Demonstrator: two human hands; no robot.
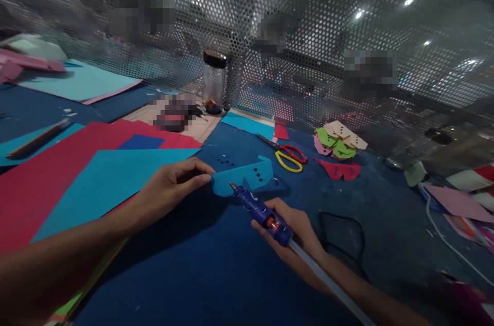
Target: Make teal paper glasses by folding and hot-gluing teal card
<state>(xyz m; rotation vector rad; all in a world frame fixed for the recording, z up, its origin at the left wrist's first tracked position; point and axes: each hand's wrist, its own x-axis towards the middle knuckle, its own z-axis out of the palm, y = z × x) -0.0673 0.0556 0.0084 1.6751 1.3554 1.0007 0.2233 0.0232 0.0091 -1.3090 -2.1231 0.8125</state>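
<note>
My left hand point(175, 182) pinches the left end of a blue paper cut-out point(247, 177) with small punched holes, holding it just above the dark blue table. My right hand point(295, 236) is wrapped round a blue glue gun point(262, 213) with a clear glue stick trailing out of its back. The gun's nozzle touches the lower edge of the cut-out near its middle.
Red and blue paper sheets point(88, 177) lie at the left. Yellow-and-red scissors point(287, 156), a red paper shape point(339, 169) and a pile of green and tan cut-outs point(339, 141) sit behind. A jar point(214, 82) stands before a perforated metal screen point(309, 33). A white cord point(443, 238) runs at the right.
</note>
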